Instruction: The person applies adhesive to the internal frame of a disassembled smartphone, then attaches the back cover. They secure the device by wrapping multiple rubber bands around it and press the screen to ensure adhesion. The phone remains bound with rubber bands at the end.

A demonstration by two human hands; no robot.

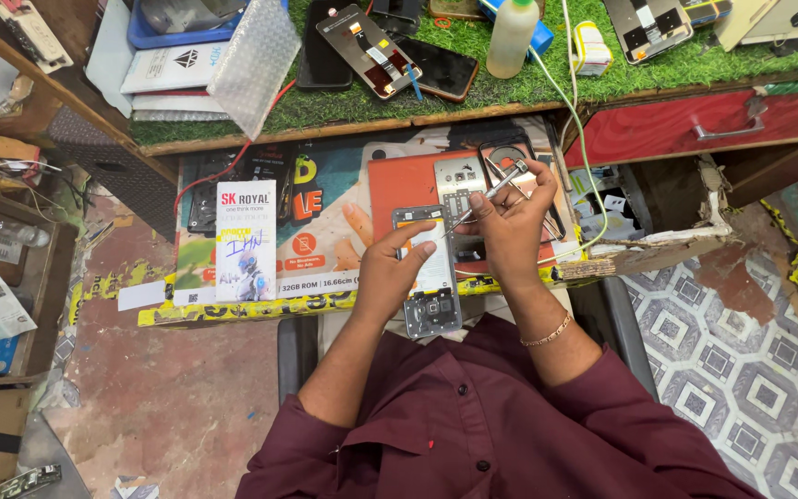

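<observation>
The left hand [399,263] covers part of the opened phone [429,277], so the parts under its fingers cannot be seen, and the tip of the thin metal tool [487,194] in the right hand [510,222] is too small to tell if it touches the phone. The picture's top edge cuts off the white bottle [513,32], the blue tray [173,28] and the phones lying on the green mat [510,88]. The tiny parts inside the open drawer [616,203] are too small to tell apart, and the wooden shelf [11,268] is cut off by the left edge.
</observation>
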